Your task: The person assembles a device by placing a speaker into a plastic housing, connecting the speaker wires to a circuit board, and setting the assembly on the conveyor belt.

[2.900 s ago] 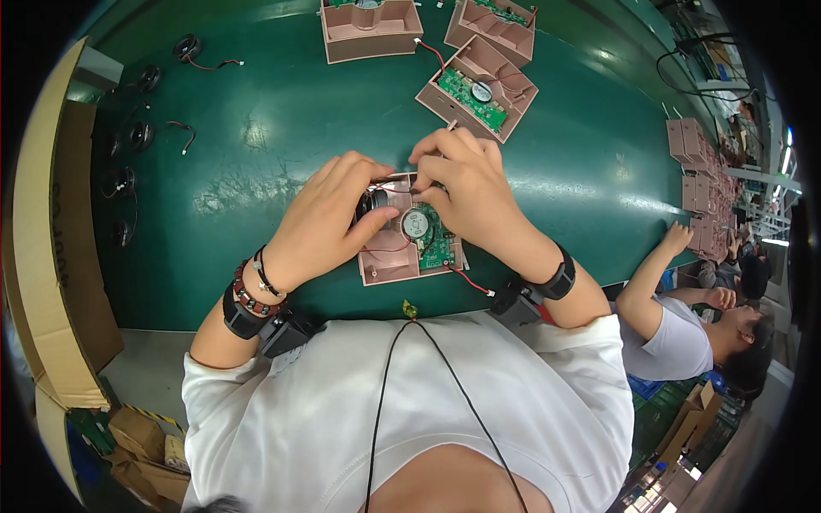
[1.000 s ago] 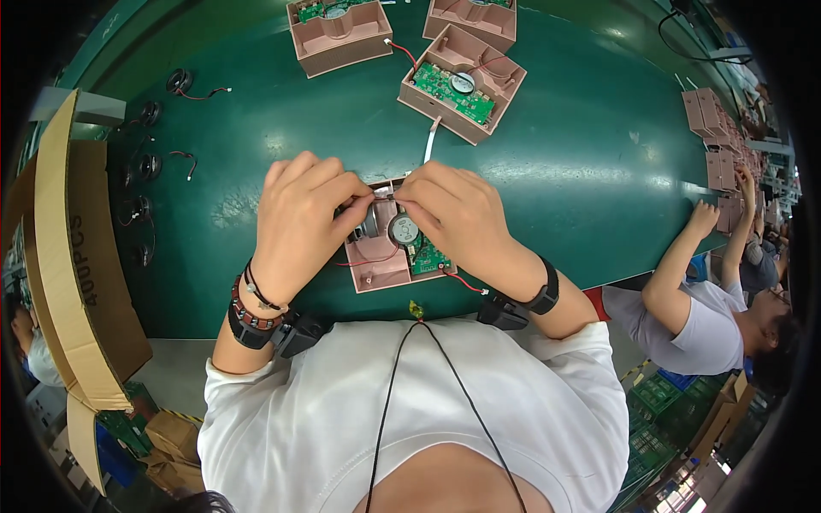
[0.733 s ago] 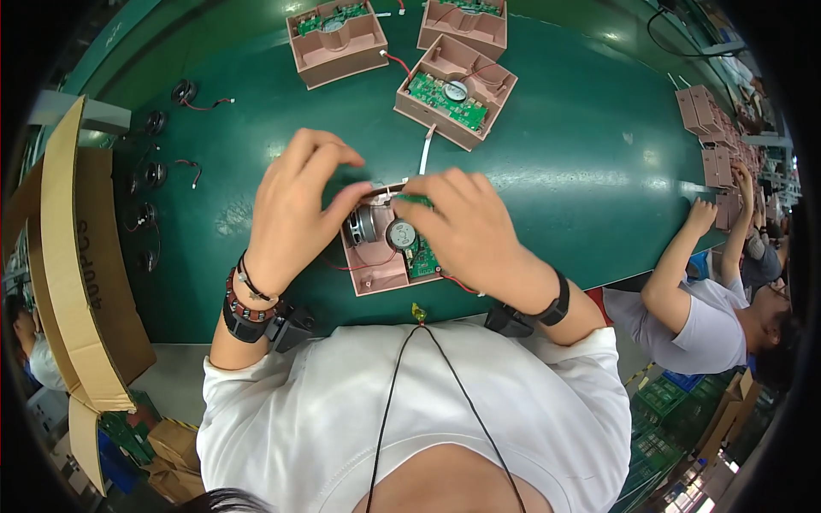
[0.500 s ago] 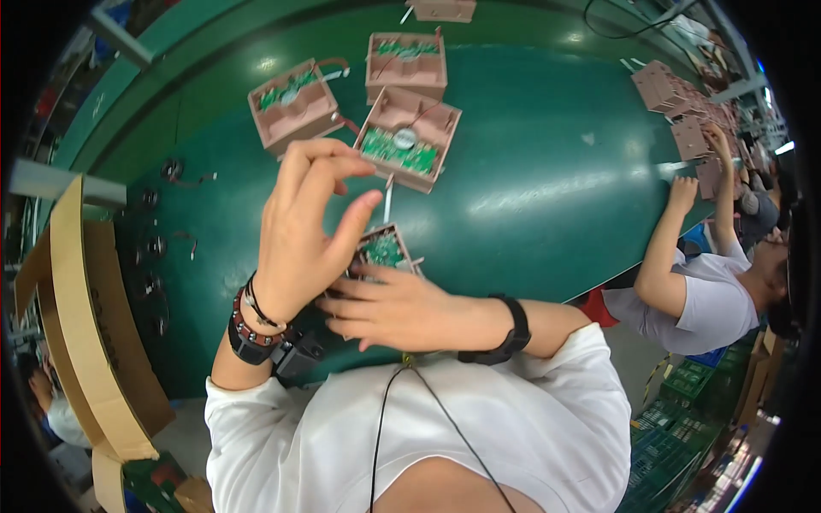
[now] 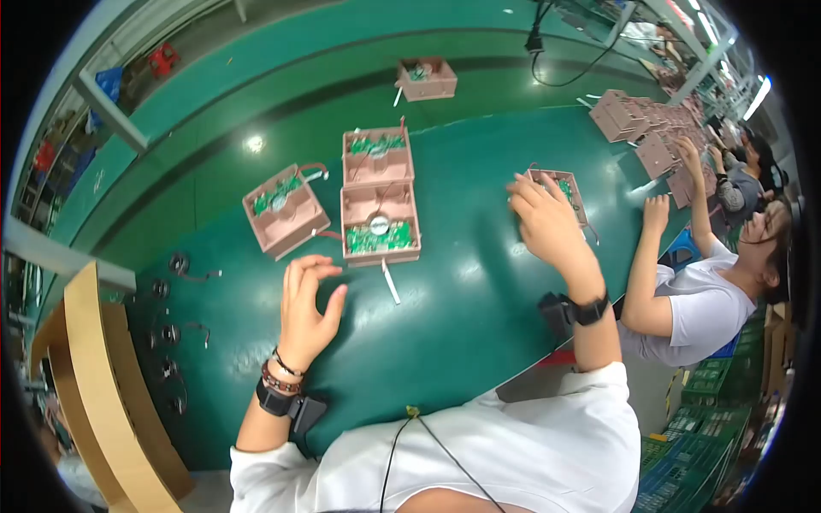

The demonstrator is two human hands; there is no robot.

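My left hand (image 5: 308, 304) hovers over the green table, thumb apart from the curved fingers, holding nothing. Just beyond its fingertips is an open pinkish-brown plastic housing (image 5: 379, 202) with a green circuit board (image 5: 376, 240) and a round silver part inside. A white strip (image 5: 390, 282) sticks out of its near side. At the right, my right hand (image 5: 552, 224) lies with spread fingers over the near left part of another housing (image 5: 576, 205), which also holds a green board. The hand hides part of that housing, and its thumb is not visible.
Two more housings (image 5: 278, 224) (image 5: 368, 171) stand left and behind; another (image 5: 428, 81) sits on the far green surface. Black round speakers with wires (image 5: 178, 263) line the left edge beside a cardboard box (image 5: 107, 376). At right, a co-worker (image 5: 684, 299) handles stacked housings (image 5: 629, 118).
My right hand and the housing from in front of my chest have moved far to the right. My left hand has drawn away from the housings. The whole view has shifted too.
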